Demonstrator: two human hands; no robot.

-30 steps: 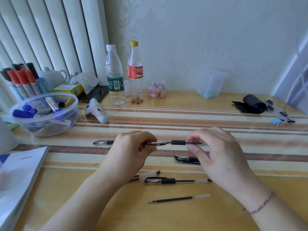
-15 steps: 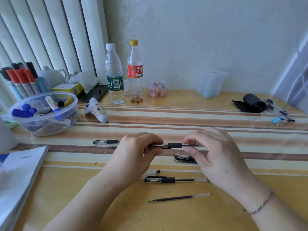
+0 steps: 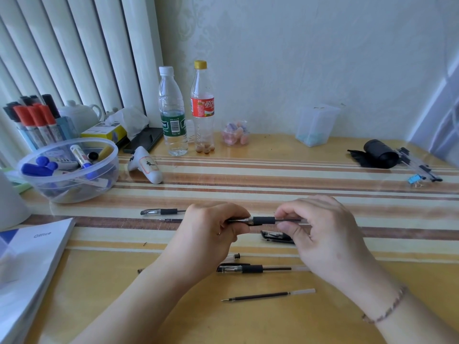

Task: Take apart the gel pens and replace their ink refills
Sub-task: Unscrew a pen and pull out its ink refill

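- Since a second ago the two hands have closed toward each other: the tip piece in the left hand (image 3: 211, 234) now sits against the black grip of the gel pen (image 3: 264, 220), where a gap showed before.
- Left hand: fingers curled round the tip end, pinching it; how much of the tip is seated I cannot tell.
- Right hand (image 3: 320, 234): thumb and fingertips pinch the clear barrel just right of the grip.
- Between the hands the pen lies level, its long axis running left to right, tip toward the left hand.
- My guess is that the coming move is a twist about that axis, either hand equally placed.
- Nearer the body than the hands lies a loose refill (image 3: 268, 295), parallel to the held pen; between it and the hands lies another capped pen (image 3: 248, 268).
- Beyond the left hand lies a third pen (image 3: 161, 211).
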